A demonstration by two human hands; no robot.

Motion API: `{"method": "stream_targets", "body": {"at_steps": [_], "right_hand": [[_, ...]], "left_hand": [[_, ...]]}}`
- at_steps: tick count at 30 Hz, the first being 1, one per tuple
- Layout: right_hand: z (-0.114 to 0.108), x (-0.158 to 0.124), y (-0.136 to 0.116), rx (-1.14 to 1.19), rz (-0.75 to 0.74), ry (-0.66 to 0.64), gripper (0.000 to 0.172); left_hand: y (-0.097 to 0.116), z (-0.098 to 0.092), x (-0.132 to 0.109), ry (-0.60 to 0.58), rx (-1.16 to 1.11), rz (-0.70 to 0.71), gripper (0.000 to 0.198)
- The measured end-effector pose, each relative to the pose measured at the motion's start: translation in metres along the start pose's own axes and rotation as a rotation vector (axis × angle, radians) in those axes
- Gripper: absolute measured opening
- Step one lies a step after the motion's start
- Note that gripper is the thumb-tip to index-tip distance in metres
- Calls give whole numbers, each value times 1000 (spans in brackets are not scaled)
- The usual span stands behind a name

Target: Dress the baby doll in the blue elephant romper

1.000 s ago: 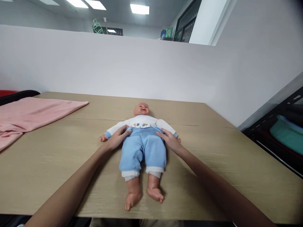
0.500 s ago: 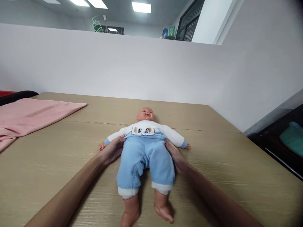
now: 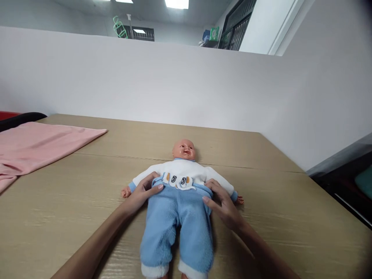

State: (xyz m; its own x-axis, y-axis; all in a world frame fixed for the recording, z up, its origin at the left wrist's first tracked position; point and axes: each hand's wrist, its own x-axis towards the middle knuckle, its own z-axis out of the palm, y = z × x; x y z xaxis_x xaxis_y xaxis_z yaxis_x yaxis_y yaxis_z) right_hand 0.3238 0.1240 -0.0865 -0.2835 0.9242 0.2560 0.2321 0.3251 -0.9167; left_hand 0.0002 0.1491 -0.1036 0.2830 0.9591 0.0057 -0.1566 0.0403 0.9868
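A baby doll (image 3: pixel 184 149) lies on its back on the table, head away from me. It wears a white top (image 3: pixel 188 167) with blue cuffs and a cartoon face on the belly, and fuzzy light blue pants (image 3: pixel 177 217) with white hems. My left hand (image 3: pixel 142 193) rests at the waist on the left, thumb on the pants and fingers apart by the waistband. At the opposite side, my right hand (image 3: pixel 223 203) touches the waistband with its fingertips, the thumb spread away from them. The doll's feet fall outside the lower edge of the view.
A pink cloth (image 3: pixel 49 143) is spread at the table's left, near a black curved edge (image 3: pixel 23 119). A white partition wall (image 3: pixel 145 81) stands behind the wooden table (image 3: pixel 279 217). Dark furniture with green fabric (image 3: pixel 363 182) is at the far right.
Both hands have shifted from the sides of the pants onto the top of the waist, and their thumbs now show. The view has moved, so the doll appears lower and its feet are cut off.
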Motion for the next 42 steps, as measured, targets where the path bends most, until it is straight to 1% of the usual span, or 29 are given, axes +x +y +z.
{"method": "stream_targets", "body": {"at_steps": [2, 3, 5, 8, 10, 12, 14, 17, 19, 21, 24, 27, 28, 30, 33, 35, 37, 39, 41, 42], "right_hand": [[1, 5, -16, -107, -40, -28, 23], [4, 9, -22, -130, -33, -44, 23], [12, 22, -26, -83, 42, -39, 25], [22, 39, -15, 98, 213, 84, 38], [25, 40, -2, 107, 282, 159, 45], [25, 31, 8, 19, 329, 185, 48], [23, 13, 13, -51, 378, 202, 50], [21, -14, 16, -37, 422, 250, 52], [21, -25, 20, 37, 457, 303, 51], [24, -27, 26, 158, 520, 360, 52], [29, -19, 34, 371, 566, 393, 50], [30, -7, 37, 474, 536, 410, 55], [28, -4, 37, 469, 526, 410, 56], [22, 1, 37, 423, 488, 392, 54], [7, 4, 39, 350, 402, 325, 41], [-2, 5, 41, 321, 351, 270, 36], [-7, 7, 44, 311, 331, 229, 36], [-10, 8, 44, 341, 357, 215, 36], [-13, 6, 41, 367, 403, 183, 40], [-15, 3, 38, 351, 413, 156, 42]], "left_hand": [[5, 2, 0, 1, 37, 17, 44], [7, 4, 1, -6, 27, 3, 44], [10, 9, 4, -11, -12, -55, 43], [11, 14, 8, 11, -12, -136, 42], [10, 14, 7, 24, 69, -156, 41], [7, 12, 4, 27, 185, -152, 38], [5, 10, -1, 43, 278, -133, 32], [6, 8, -7, 85, 310, -141, 26], [8, 8, -9, 103, 272, -184, 27], [9, 9, -9, 138, 197, -232, 31], [9, 14, -9, 172, 0, -282, 36], [5, 21, -8, 117, -264, -304, 43], [4, 23, -8, 98, -329, -304, 45], [1, 25, -5, 78, -401, -297, 46], [-5, 24, 2, 122, -421, -244, 37], [-8, 21, 7, 105, -348, -205, 38], [-9, 18, 11, 11, -226, -188, 38], [-7, 16, 12, -67, -136, -180, 37], [-4, 15, 8, -70, -56, -157, 33], [-2, 14, 4, -48, 5, -142, 29]]}}
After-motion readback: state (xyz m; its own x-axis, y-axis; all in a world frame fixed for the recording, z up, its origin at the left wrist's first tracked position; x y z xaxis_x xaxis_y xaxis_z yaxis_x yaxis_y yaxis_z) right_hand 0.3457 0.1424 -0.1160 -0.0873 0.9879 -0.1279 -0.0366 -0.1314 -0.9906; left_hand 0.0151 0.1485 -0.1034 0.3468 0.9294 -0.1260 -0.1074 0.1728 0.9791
